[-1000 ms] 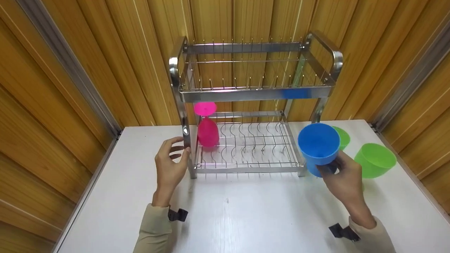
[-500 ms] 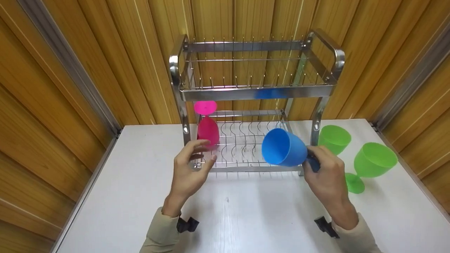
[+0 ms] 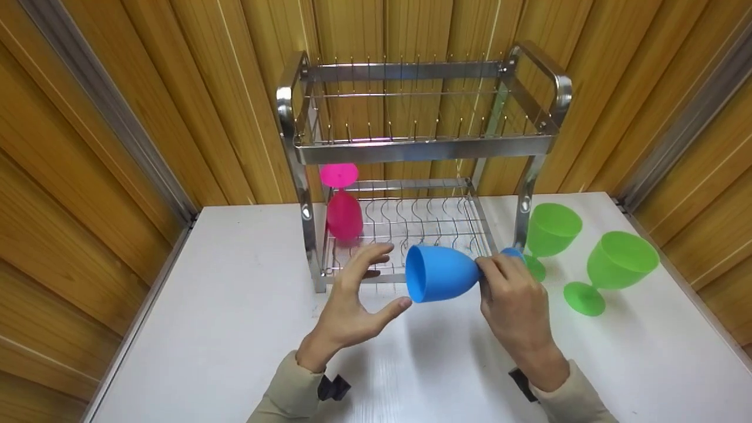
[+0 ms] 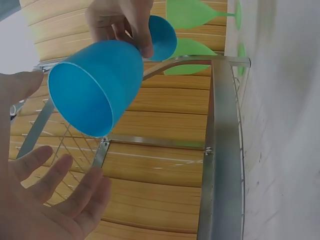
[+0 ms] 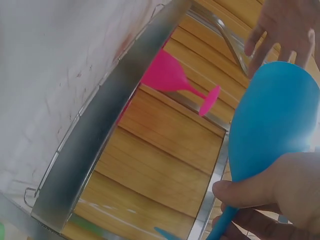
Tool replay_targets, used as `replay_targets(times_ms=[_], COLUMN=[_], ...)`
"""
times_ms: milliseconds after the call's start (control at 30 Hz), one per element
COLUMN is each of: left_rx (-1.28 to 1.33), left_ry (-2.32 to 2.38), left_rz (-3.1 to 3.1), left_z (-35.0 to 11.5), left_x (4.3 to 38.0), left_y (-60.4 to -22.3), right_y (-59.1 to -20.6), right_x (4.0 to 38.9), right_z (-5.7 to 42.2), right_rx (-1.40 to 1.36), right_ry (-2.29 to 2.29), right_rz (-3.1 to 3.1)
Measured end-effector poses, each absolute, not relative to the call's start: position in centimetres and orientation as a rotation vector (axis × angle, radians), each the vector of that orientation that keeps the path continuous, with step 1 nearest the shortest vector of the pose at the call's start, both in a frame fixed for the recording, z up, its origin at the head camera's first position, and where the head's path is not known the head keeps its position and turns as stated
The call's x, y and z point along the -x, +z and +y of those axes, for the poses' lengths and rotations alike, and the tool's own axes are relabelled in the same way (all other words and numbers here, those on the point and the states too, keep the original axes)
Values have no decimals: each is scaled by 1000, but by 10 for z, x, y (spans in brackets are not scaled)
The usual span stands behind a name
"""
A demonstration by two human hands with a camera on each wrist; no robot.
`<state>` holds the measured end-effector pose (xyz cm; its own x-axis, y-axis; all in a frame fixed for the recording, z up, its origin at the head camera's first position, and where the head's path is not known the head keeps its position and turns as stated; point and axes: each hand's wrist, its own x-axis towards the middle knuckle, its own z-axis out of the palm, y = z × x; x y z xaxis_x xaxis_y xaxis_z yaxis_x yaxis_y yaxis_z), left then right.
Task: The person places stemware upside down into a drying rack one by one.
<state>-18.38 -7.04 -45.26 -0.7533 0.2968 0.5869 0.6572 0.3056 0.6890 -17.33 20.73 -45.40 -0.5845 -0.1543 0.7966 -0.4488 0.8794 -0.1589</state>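
Note:
A blue plastic goblet lies tipped on its side in the air in front of the rack, its mouth facing left. My right hand pinches it by the stem, and the blue foot shows just past the knuckles. My left hand is beside the goblet's mouth, fingers spread and thumb tip right at the rim. The left wrist view shows the goblet's open bowl facing my left palm. A pink goblet stands upside down at the left of the rack's lower tier.
A two-tier metal dish rack stands on the white table against wood-look panels. Two green goblets stand upright to its right. The rack's upper tier carries upright wire prongs.
My right hand has brought the blue goblet left from beside the green goblets and tipped it from upright onto its side. My left hand has left the rack's post and moved right towards it.

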Motion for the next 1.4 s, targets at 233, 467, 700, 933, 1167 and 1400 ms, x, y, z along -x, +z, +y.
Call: replay_targets(times_ms=[233,467,700,933,1167,1400], left_rx=[884,946,977,964,971,849], left_ry=[-1443,-1511,-1539,-1551,-1540,-1635], left_rz=[-2339,-2342,-2314,-2341,-2346,-2304], left_z=[-61,-58,-59,-62,-70,-84], left_x=[184,187,190,191,194,199], left_y=[-463,-471,-476,-476,-472,-465], right_y=[-460,-463,-463,-464,-465,-464], right_x=[170,166,164,164,165,162], right_z=[197,192,190,189,186,184], right_rx=[-452,-470,-475,-486,-515,-612], right_ry=[316,299,258,270,307,440], right_rz=[-2171,-2209,-2232,-2229,-2198,-2131])
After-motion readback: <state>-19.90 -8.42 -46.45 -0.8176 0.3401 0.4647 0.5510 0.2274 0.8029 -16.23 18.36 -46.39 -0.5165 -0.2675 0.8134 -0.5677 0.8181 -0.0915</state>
